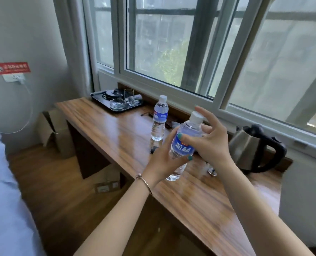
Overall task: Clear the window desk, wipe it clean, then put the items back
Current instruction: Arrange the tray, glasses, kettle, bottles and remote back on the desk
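Wooden desk (199, 196) under window (172, 43), kettle (249, 146) at right.

Brown wood-grain desk (101, 124); clear plastic bottles, blue-and-white labels (183, 147), white caps; black plastic tray (98, 97); silver steel kettle (245, 146), black handle.

Water bottles: we count two, one held (185, 145) and one standing (159, 118).
Hands: we see two, left hand (164, 159) and right hand (209, 139).
Kettles: one kettle (253, 148).
Trays: one black tray (114, 100).
Drinking glasses: two, one upright glass (128, 93) and one tipped glass (135, 99).
Ashtrays: one glass ashtray (118, 104).
Desks: one desk (199, 191).
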### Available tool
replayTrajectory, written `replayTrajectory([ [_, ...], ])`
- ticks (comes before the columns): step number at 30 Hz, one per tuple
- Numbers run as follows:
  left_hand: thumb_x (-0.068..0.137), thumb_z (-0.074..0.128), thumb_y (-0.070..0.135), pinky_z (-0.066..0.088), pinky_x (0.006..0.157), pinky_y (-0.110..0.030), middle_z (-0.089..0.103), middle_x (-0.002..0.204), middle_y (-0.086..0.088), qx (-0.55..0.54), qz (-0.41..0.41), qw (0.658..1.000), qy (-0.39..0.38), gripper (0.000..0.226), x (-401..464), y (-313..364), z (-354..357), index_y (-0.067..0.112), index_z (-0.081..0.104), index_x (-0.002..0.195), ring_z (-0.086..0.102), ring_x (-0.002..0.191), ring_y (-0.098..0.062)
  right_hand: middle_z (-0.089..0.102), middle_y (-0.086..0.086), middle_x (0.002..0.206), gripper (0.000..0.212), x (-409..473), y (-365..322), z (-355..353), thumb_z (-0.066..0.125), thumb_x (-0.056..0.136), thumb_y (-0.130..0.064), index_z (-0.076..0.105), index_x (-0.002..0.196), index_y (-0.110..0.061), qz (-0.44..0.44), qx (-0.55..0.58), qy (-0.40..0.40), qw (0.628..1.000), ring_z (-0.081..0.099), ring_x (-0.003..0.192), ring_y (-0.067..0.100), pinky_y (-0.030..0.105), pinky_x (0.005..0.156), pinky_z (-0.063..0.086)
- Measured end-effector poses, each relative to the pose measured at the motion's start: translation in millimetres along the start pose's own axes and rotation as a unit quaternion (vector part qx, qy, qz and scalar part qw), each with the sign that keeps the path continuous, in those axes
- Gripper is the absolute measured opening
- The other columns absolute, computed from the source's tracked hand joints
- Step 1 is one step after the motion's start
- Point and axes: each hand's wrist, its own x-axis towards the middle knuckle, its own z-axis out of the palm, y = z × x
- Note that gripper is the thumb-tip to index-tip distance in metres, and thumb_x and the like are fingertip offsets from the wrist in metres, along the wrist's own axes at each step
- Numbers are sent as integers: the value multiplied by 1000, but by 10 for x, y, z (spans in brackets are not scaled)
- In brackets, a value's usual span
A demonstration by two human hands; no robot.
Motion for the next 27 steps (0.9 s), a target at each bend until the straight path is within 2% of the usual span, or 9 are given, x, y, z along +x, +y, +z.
replayTrajectory([
  [3, 78, 76, 41, 46, 83, -6, 54, 118, 38, 38, -12, 998, 46, 82, 22, -152, -287, 69, 20, 133, 52, 107, 19, 76, -8, 93, 76, 154, 38, 359, 90, 66, -12, 56, 129, -37, -9, 5, -35, 999, 73, 89, 9, 39, 78, 62],
  [5, 79, 76, 39, 50, 93, -23, 57, 129, 22, 41, -25, 997, 64, 84, 65, -283, -462, 53, 23, 143, 55, 114, 7, 76, -6, 95, 74, 266, 70, 599, 89, 66, -11, 56, 125, -40, -6, 16, -55, 998, 73, 90, 11, 42, 80, 61],
  [6, 79, 76, 39, 50, 94, -24, 57, 131, 18, 45, -31, 996, 74, 85, 93, -349, -553, 49, 23, 145, 56, 115, 5, 75, -2, 97, 73, 329, 90, 717, 89, 66, -10, 56, 123, -42, -2, 22, -66, 998, 73, 91, 13, 44, 81, 61],
  [11, 78, 77, 38, 40, 76, 2, 59, 124, 21, 73, -53, 989, 119, 86, 324, -632, -965, 40, 26, 147, 51, 101, 24, 73, -2, 99, 75, 684, 225, 1253, 88, 64, -6, 58, 121, -45, -5, 38, -94, 995, 71, 95, 16, 46, 80, 60],
  [13, 79, 77, 36, 42, 79, -1, 59, 124, 21, 66, -60, 988, 122, 85, 476, -754, -1116, 41, 26, 147, 53, 106, 20, 72, -3, 108, 77, 846, 300, 1448, 87, 64, -7, 58, 122, -46, -7, 47, -100, 994, 69, 104, 18, 47, 86, 58],
  [17, 80, 76, 36, 46, 99, -23, 55, 132, 21, 59, -96, 986, 125, 86, 825, -1006, -1376, 53, 20, 144, 52, 117, 10, 69, 1, 121, 80, 1240, 460, 1789, 86, 64, -7, 54, 127, -46, -3, 40, -117, 992, 64, 115, 27, 49, 95, 53],
  [20, 74, 79, 39, 47, 103, -39, 59, 129, 16, 38, -118, 984, 130, 87, 1124, -1197, -1550, 50, 28, 143, 55, 119, 0, 70, -8, 114, 82, 1519, 559, 2004, 85, 65, -13, 49, 126, -54, -12, 0, -115, 993, 67, 102, 14, 46, 87, 56],
  [23, 65, 79, 51, 47, 102, -43, 62, 127, 15, 33, -125, 982, 135, 89, 1415, -1314, -1710, 54, 31, 140, 54, 122, -6, 67, -22, 92, 80, 1765, 632, 2187, 84, 66, -22, 47, 127, -57, -18, -36, -109, 993, 63, 83, -4, 40, 77, 58],
  [27, 65, 80, 48, 47, 103, -42, 62, 127, 14, 27, -129, 983, 131, 86, 1731, -1459, -1890, 53, 35, 138, 56, 121, -7, 67, -18, 95, 80, 2042, 736, 2408, 84, 66, -23, 49, 133, -49, -12, -53, -84, 995, 64, 81, 2, 35, 77, 57],
])
